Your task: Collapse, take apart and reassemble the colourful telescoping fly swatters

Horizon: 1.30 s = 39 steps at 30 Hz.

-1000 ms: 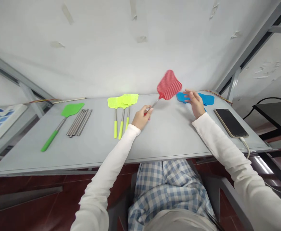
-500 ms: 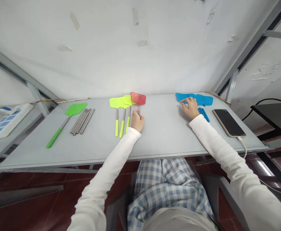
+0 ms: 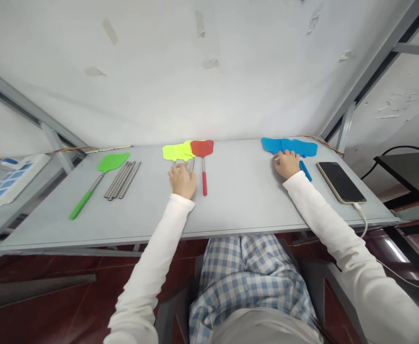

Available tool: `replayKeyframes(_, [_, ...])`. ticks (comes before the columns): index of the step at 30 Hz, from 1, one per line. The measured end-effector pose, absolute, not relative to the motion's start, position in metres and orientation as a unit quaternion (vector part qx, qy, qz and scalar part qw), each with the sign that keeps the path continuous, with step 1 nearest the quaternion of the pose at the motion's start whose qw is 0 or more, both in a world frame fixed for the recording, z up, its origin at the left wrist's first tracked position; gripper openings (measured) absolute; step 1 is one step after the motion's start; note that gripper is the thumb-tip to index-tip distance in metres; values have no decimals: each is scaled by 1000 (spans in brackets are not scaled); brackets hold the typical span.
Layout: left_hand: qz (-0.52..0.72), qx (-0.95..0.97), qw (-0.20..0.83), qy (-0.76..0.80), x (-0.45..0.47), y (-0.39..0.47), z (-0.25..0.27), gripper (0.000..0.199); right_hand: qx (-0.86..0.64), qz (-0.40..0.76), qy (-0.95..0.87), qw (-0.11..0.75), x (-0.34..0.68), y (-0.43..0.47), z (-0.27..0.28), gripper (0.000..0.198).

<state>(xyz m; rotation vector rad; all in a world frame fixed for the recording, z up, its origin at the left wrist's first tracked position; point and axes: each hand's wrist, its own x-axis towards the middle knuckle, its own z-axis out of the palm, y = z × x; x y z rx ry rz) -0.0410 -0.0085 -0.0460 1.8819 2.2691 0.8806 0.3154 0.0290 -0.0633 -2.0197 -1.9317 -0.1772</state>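
Note:
My left hand [image 3: 182, 180] hovers over the handles of the yellow fly swatters [image 3: 175, 152], its fingers apart and loosely bent, covering most of those handles. Just right of it lies a red fly swatter [image 3: 204, 181], flat and untouched, its head overlapping a yellow one. Farther right, my right hand [image 3: 287, 163] rests at the lower edge of the blue swatter heads [image 3: 298, 147]. Its fingers are slightly spread and bent downward, with the tips partly hidden. A blue handle [image 3: 306, 170] shows beside it.
Several metal tubes [image 3: 122, 180] and a green fly swatter [image 3: 82, 203] lie at the left of the grey table [image 3: 230, 215]. A phone [image 3: 341, 182] with a charging cable [image 3: 361, 217] is at the right. A power strip [image 3: 14, 179] sits beyond the left end.
My left hand has let go of the red swatter and moved left over the yellow handles. The red swatter now lies flat. My right hand has shifted slightly right, its fingers drawn in.

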Motion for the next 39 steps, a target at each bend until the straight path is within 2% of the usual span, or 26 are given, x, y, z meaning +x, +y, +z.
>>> replayKeyframes(5, [285, 448, -27, 847, -132, -11, -37, 48, -611, -37, -759, 220, 311, 32, -63, 33])
replayKeyframes(10, [286, 418, -24, 862, -195, -25, -53, 42, -626, -70, -753, 187, 309, 29, -64, 34])
replayKeyframes(17, [200, 477, -39, 855, -197, -27, -56, 40, -734, -82, -660, 138, 314, 24, -65, 43])
replayKeyframes(22, [193, 465, 19, 864, -187, -16, -45, 34, -710, -35, -692, 128, 312, 23, -61, 28])
replayKeyframes(25, [222, 461, 78, 856, -174, -10, -31, 23, -630, -11, -763, 145, 306, 22, -58, 21])
replayKeyframes(27, [299, 460, 137, 825, -156, -7, -18, 19, -579, -2, -800, 159, 302, 21, -58, 20])
replayKeyframes(29, [410, 465, 232, 750, -128, -7, -6, 21, -544, 6, -821, 174, 298, 22, -58, 20])
replayKeyframes(31, [491, 473, 378, 626, -89, -9, 3, 25, -519, 16, -833, 192, 297, 22, -60, 21])
replayKeyframes(33, [501, 481, 501, 517, -43, -11, 7, 27, -501, 23, -839, 211, 296, 23, -62, 22])
replayKeyframes(35, [494, 473, 573, 452, 2, -11, 2, 24, -487, 27, -843, 226, 296, 24, -63, 24])
replayKeyframes(39, [525, 445, 617, 382, 65, -2, -22, 25, -506, 9, -829, 239, 299, 26, -62, 25])
